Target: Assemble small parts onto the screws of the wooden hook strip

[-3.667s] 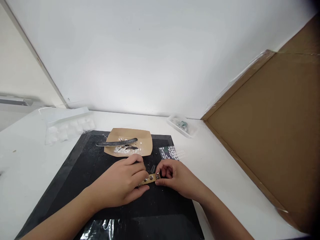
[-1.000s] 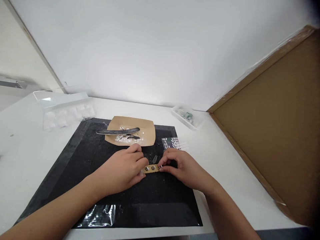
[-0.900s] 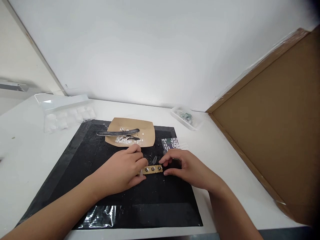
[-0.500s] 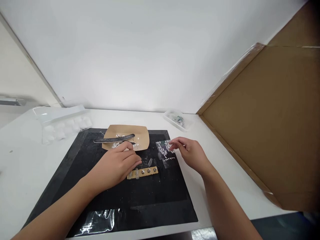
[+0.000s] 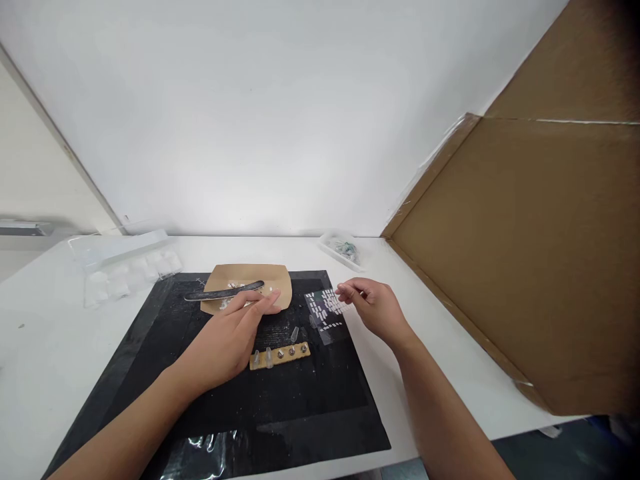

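My left hand reaches over the near edge of a brown card tray, fingers stretched out and apart, no object visible in them. A dark nail file lies across the tray among small white bits. Just below that hand is a wooden strip with round metal studs, two clear nail tips on its left end. Another clear nail tip lies behind the strip. My right hand is closed in a pinch by the right edge of a clear sheet of small white tabs; what it pinches is too small to make out.
A black mat covers part of the white table. At the back left stands a clear compartment box with white contents. A small white tray with bits sits behind the mat. Cardboard rises on the right.
My left hand has moved off the wooden strip toward the card tray, its fingers straightening over the edge. My right hand stays beside the tab sheet. The camera view has shifted slightly.
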### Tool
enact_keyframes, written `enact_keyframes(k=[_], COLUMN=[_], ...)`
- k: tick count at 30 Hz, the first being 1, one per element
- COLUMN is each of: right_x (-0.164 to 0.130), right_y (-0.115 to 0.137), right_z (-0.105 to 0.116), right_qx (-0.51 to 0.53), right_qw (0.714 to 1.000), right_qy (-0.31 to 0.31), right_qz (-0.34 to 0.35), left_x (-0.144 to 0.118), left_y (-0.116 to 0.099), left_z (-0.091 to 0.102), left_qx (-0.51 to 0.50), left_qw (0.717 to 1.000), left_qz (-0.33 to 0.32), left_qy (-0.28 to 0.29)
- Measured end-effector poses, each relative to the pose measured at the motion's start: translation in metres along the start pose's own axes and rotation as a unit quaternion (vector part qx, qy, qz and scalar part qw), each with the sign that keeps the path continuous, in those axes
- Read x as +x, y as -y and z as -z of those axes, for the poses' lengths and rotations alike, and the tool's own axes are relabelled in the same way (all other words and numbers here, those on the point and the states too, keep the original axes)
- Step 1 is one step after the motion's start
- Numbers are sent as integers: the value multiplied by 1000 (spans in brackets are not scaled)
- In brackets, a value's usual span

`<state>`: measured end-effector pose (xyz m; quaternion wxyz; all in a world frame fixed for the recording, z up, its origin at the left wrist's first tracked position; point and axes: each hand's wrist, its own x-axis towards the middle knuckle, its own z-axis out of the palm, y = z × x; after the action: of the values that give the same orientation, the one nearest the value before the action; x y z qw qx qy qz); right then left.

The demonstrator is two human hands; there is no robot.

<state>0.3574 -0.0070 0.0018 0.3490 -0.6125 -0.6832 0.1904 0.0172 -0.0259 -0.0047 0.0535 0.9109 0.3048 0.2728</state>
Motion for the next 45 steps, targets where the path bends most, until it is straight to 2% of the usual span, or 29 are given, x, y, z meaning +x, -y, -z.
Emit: enact_keyframes(k=[7,12,18,26,36,45], right_x=[-3,-5,-2,-1,-2,0], right_y=[-7,-9,-12,-12,-15,-26], right_z=[-4,-10,-15,-7,-3,5], right_qx=[-8,17,-28,-57,-63,-96], right_qw=[999,999,996,993,992,993], right_qy=[31,49,88,103,101,76], right_qz=[-10,10,17,24,43,-1], left_x=[4,1,1,5,6,7], left_y=[-11,-10,-9,-12,-12,-11], left_z=[4,2,1,7,9,12], left_qx=[-26,-31,-31,-19,5,34], left_qw=[1000,999,999,999,1000,999], left_qz=[8,11,10,10,-15,-26], left_qy=[-6,-15,-16,24,27,23])
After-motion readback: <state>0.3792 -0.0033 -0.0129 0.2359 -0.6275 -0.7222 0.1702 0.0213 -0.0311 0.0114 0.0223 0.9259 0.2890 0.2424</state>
